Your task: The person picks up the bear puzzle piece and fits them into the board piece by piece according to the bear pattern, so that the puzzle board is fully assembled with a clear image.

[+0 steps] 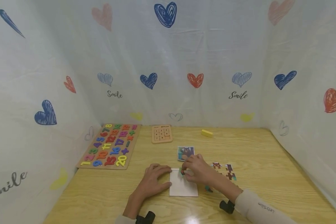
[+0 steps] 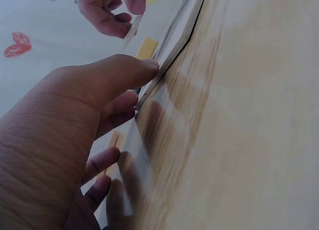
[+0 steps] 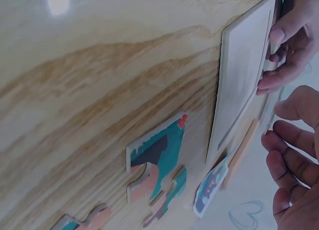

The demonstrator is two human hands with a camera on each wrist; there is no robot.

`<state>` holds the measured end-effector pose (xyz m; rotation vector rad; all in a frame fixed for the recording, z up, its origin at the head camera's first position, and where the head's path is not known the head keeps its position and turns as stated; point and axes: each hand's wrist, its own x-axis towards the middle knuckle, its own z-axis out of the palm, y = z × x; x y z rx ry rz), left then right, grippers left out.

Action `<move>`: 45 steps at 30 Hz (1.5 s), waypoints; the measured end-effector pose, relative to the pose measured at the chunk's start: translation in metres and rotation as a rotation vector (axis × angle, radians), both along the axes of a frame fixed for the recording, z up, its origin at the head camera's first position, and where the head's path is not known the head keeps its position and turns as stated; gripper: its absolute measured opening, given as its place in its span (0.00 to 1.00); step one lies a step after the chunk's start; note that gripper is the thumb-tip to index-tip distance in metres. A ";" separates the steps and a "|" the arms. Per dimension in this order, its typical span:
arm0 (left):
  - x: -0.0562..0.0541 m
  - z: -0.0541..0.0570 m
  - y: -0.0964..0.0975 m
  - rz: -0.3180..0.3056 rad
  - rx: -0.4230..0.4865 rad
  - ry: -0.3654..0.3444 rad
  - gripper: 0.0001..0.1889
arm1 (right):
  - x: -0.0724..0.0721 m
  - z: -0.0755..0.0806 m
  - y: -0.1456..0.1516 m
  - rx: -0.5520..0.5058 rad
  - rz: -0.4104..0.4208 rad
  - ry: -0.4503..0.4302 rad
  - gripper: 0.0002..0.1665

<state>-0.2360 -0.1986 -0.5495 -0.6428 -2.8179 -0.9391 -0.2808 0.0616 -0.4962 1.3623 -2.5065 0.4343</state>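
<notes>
A white puzzle tray [image 1: 183, 188] with a raised rim lies on the table in front of me. My left hand [image 1: 152, 182] rests at its left side, thumb and fingertips touching the edge and the fingers loosely spread. Between thumb and fingers, my right hand [image 1: 197, 169] pinches a small jigsaw piece [image 1: 182, 171], green and red in the head view, held over the upper part of the tray. The left wrist view shows that piece [image 2: 133, 28] edge-on, raised above the tray. More jigsaw pieces [image 3: 162, 150] lie to the right of the tray, partly hidden by my right forearm in the head view.
Behind the tray lies a picture card [image 1: 184, 152] with a bear on it. A colourful number board [image 1: 109, 147] sits at the left, a wooden number-slide puzzle [image 1: 161, 134] at the back, and a yellow block [image 1: 207, 133] right of that. Heart-printed curtains [image 1: 168, 62] enclose the table.
</notes>
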 end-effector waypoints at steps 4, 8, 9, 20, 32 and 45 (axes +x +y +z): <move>0.000 0.000 0.000 -0.003 -0.006 0.009 0.25 | 0.000 -0.001 -0.003 0.016 -0.006 -0.013 0.07; -0.001 0.000 0.001 -0.006 -0.005 0.015 0.25 | -0.001 -0.003 -0.005 0.011 0.006 0.006 0.07; -0.001 0.000 0.001 -0.008 -0.001 0.014 0.25 | -0.001 -0.003 -0.006 0.010 0.009 0.008 0.07; -0.001 0.001 0.002 -0.001 -0.011 -0.001 0.25 | -0.003 -0.009 -0.014 -0.005 0.022 -0.016 0.06; 0.000 0.002 0.001 -0.005 -0.010 0.006 0.25 | -0.006 -0.015 -0.020 0.021 0.014 -0.030 0.07; -0.002 0.000 0.001 -0.001 -0.022 0.006 0.25 | -0.006 -0.017 -0.024 0.057 0.004 -0.025 0.07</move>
